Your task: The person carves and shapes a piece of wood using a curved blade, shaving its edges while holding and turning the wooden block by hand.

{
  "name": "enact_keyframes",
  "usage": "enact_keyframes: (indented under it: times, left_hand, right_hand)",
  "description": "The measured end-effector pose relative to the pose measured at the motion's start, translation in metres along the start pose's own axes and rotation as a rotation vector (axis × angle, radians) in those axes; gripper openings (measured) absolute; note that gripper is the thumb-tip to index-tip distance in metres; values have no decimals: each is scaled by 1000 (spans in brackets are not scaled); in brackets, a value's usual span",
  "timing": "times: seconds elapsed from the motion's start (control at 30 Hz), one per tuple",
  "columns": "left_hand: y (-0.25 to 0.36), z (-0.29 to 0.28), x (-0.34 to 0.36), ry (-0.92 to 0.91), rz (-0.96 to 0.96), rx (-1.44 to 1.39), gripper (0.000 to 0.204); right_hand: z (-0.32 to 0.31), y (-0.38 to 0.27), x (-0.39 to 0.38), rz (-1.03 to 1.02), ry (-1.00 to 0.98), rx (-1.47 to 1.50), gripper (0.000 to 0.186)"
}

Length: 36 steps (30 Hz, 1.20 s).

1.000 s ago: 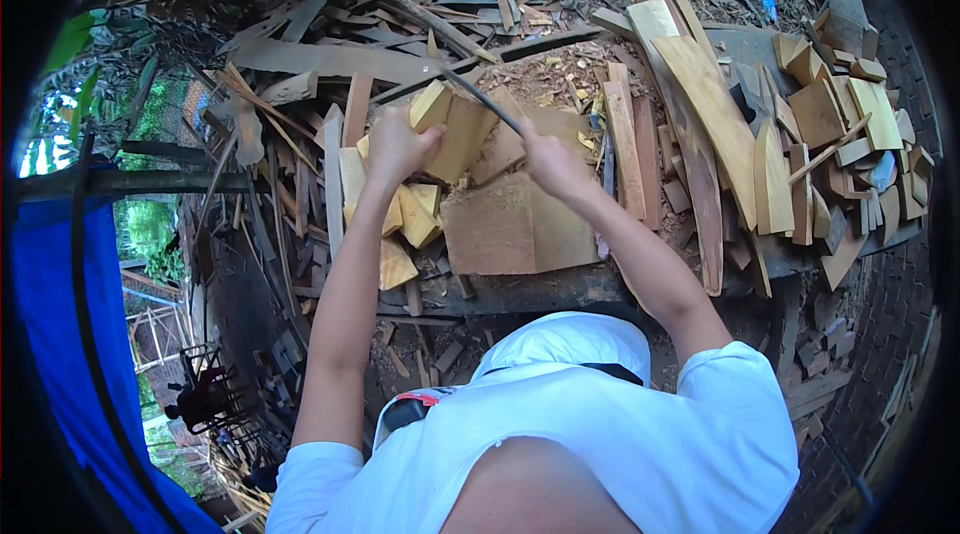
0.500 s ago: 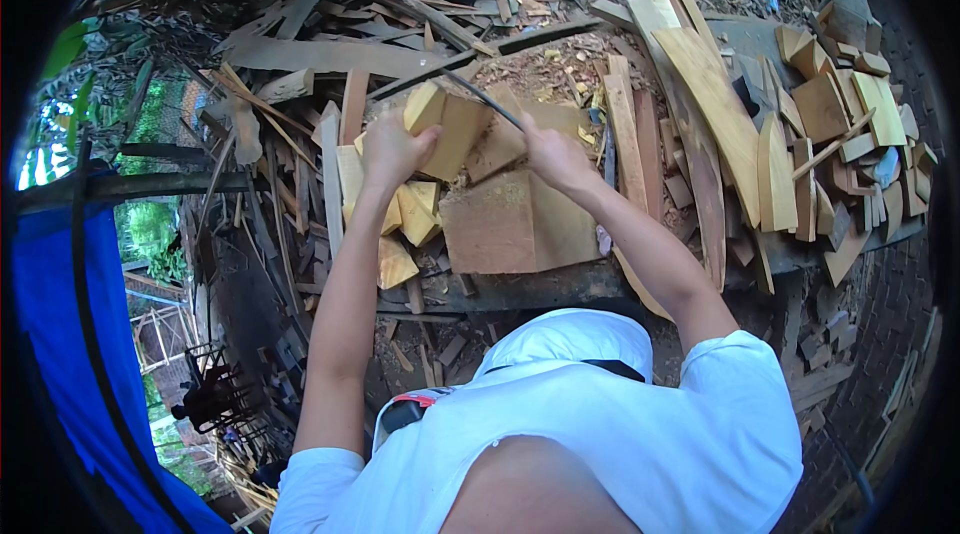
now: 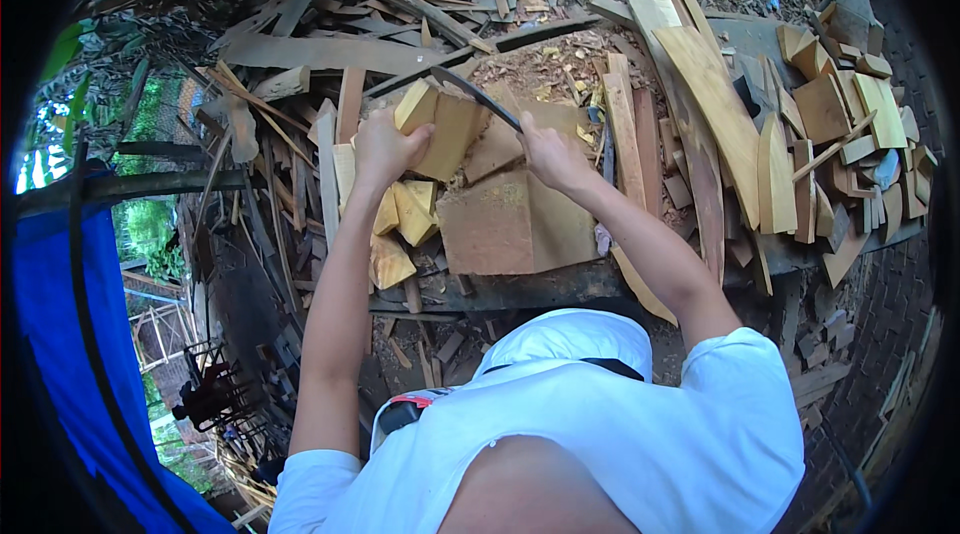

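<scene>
Your left hand (image 3: 385,149) grips the wood piece (image 3: 440,129), holding it tilted on the block (image 3: 510,224) so your right hand (image 3: 550,156), wrapped around the blade (image 3: 475,96), can reach it.

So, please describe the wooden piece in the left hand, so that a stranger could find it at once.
Start at the big flat wooden block in front of the person. Up and left of it, the left hand grips a pale yellow wedge-shaped piece. Only this piece has the dark blade from the right hand over it.
</scene>
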<state>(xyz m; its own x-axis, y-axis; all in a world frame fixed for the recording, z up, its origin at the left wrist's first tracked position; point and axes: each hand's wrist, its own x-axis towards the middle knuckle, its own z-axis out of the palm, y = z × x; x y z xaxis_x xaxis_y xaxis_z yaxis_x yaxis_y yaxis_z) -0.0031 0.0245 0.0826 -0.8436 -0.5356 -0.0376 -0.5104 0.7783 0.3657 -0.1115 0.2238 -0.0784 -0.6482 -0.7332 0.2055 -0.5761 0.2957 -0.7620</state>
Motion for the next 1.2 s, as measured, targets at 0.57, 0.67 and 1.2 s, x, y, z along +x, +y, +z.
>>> enact_keyframes:
  times: [0.57,0.67,1.2]
  left_hand:
    - [-6,6,3,61,24,119,39]
    - [-6,4,3,19,-4,118,40]
    - [-1,-2,-3,25,18,24,38]
  right_hand:
    - [7,23,2,156,-260,-95,20]
    - [1,21,-1,150,-260,0,19]
    - [16,22,2,177,-262,-45,25]
